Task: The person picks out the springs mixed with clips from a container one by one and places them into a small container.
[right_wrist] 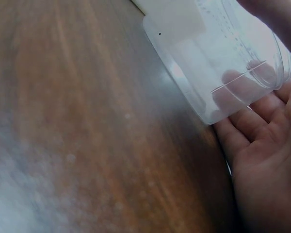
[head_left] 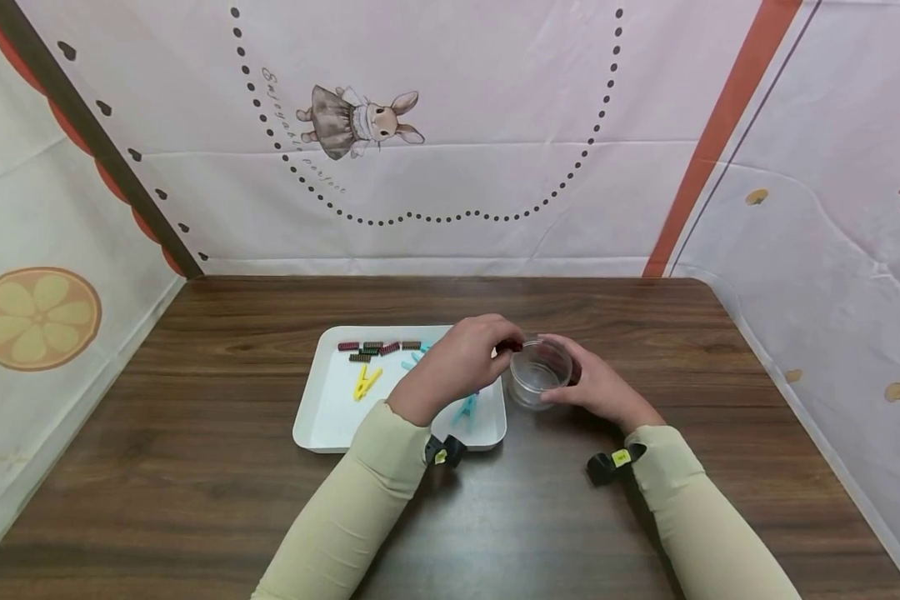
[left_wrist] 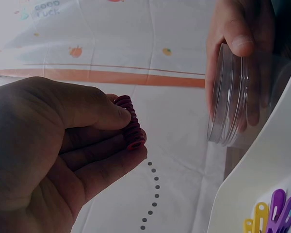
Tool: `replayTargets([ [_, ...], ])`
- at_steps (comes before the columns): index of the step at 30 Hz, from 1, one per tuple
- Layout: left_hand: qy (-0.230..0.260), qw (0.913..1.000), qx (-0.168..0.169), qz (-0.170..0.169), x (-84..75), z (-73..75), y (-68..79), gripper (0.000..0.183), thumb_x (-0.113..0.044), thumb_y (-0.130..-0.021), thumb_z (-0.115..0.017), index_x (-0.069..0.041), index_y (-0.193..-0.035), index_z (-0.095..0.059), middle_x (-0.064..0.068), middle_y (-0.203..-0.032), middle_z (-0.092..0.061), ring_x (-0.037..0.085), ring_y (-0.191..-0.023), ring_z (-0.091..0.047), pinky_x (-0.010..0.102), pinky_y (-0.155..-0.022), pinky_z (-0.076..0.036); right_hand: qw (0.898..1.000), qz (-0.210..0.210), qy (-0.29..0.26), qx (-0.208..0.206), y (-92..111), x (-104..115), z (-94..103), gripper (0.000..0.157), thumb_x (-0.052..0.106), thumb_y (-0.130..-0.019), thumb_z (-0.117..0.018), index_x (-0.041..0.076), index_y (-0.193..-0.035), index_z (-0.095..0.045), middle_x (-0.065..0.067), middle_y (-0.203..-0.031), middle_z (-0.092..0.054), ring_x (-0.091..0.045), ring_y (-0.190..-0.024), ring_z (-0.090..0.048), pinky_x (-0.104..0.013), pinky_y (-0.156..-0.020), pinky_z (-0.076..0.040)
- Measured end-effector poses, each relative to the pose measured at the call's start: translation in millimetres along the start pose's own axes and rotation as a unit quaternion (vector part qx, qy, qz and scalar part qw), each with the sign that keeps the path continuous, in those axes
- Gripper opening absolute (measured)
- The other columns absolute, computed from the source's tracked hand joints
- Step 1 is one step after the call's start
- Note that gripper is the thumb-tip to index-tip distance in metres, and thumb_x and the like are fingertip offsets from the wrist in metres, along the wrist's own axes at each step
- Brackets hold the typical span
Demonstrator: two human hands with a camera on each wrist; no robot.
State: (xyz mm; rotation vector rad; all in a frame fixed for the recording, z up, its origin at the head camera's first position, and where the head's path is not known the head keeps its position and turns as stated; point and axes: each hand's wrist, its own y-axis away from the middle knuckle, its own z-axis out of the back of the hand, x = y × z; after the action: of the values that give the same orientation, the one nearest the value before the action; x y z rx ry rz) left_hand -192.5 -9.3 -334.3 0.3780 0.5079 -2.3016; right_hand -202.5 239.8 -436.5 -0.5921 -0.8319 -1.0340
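Between thumb and fingers, my left hand (head_left: 457,367) pinches a dark red coil spring (left_wrist: 131,125), seen most plainly in the left wrist view. In the head view the spring is at the near-left rim of a clear plastic jar (head_left: 528,390). My right hand (head_left: 600,390) holds that jar from its right side, thumb and fingers around the wall. The jar stands on the table just right of a white tray (head_left: 317,421), its open mouth facing up. Through its clear wall the right fingers (right_wrist: 233,90) show in the right wrist view.
Several red, dark and brownish springs (head_left: 360,358) lie in the tray's far-left part. A yellow clothespin (head_left: 363,385) and teal clothespins (head_left: 465,411) lie there too, partly covered by the left arm. A purple clothespin (left_wrist: 278,206) shows in the left wrist view.
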Motion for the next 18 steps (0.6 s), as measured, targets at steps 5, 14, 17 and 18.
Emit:
replayTargets([
  [5, 0.008, 1.0, 0.001, 0.003, -1.4, -1.2, -2.3, 0.018, -0.012, -0.095, -0.059, -0.014, -0.109, -0.07, -0.003, -0.103, -0.067, 0.009, -0.091, -0.06, 0.024, -0.081, -0.051, 1.0, -0.008, 0.003, 0.004, 1, 0, -0.6, 0.085, 0.033, -0.075, -0.083, 0.025, -0.146, -0.037, -0.002, -0.144, -0.049, -0.022, -0.129, -0.048, -0.048, -0.105, -0.04],
  [14, 0.023, 0.9997, 0.0, -0.006, -3.0, -9.7, -10.0, 0.02, -0.012, -0.095, -0.058, -0.011, -0.111, -0.07, -0.002, -0.105, -0.067, 0.01, -0.092, -0.061, 0.023, -0.079, -0.051, 1.0, -0.006, 0.0, 0.009, 2, 2, -1.5, 0.083, 0.034, -0.077, -0.082, 0.029, -0.146, -0.036, 0.0, -0.143, -0.048, -0.02, -0.126, -0.049, -0.033, -0.102, -0.043],
  [17, 0.029, 0.9996, -0.001, -0.007, -1.7, -13.7, -11.8, 0.02, -0.012, -0.095, -0.059, -0.01, -0.112, -0.07, -0.001, -0.105, -0.067, 0.011, -0.091, -0.061, 0.023, -0.078, -0.051, 1.0, -0.003, -0.012, 0.011, 2, 1, -1.4, 0.083, 0.032, -0.077, -0.082, 0.029, -0.146, -0.036, 0.0, -0.144, -0.047, -0.02, -0.127, -0.048, -0.022, -0.1, -0.042],
  [18, 0.029, 0.9995, -0.003, -0.008, -0.9, -14.8, -12.3, 0.02, -0.012, -0.095, -0.059, -0.01, -0.112, -0.07, -0.002, -0.105, -0.067, 0.01, -0.091, -0.061, 0.022, -0.078, -0.051, 1.0, -0.002, -0.014, 0.012, 2, 1, -1.1, 0.083, 0.031, -0.077, -0.082, 0.029, -0.146, -0.036, 0.0, -0.144, -0.047, -0.02, -0.127, -0.048, -0.02, -0.099, -0.042],
])
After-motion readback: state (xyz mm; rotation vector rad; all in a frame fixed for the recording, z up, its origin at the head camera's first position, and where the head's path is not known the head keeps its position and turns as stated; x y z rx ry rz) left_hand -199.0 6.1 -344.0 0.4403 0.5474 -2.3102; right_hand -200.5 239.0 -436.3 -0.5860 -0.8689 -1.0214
